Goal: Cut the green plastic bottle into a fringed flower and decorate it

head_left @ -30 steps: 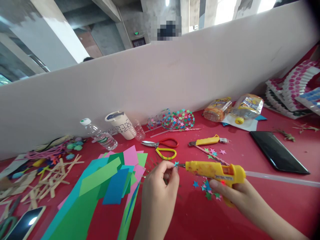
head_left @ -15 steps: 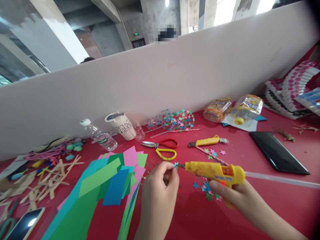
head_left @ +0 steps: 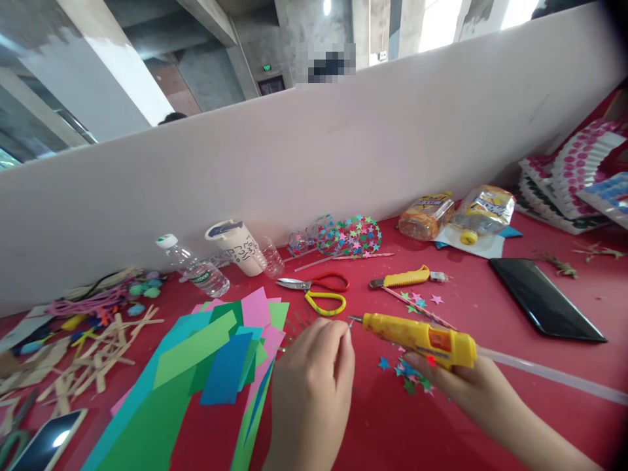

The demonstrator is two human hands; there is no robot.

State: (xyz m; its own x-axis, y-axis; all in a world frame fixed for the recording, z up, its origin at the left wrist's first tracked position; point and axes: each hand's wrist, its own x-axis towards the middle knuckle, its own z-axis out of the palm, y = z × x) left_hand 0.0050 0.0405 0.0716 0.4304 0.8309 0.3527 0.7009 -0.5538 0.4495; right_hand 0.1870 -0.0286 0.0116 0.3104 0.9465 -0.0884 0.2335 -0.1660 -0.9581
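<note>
My right hand (head_left: 444, 376) grips a yellow glue gun (head_left: 417, 337), with a clear glue stick (head_left: 549, 369) running out of its back. The gun's metal nozzle points left, close to my left hand (head_left: 314, 386). The thumb and forefinger of that left hand are pinched together around a small blue star (head_left: 350, 323); only a thin sliver of it shows. Beneath the gun lies a pile of coloured stars (head_left: 409, 376). Scissors (head_left: 314, 291) with red and yellow handles lie beyond my left hand, and a yellow utility knife (head_left: 402, 277) lies beyond the gun.
Coloured paper sheets (head_left: 147, 405) spread to the left, beside wooden sticks (head_left: 98, 363) and a phone (head_left: 53, 441). Along the white partition (head_left: 318, 157) stand a water bottle (head_left: 196, 265), a paper cup (head_left: 238, 248) and a star-covered bottle (head_left: 350, 235). A black tablet-like slab (head_left: 544, 301) lies right.
My left hand has turned over, so the star is now mostly hidden. The glue gun has tilted, its rear lower, and its nozzle has moved slightly up and left.
</note>
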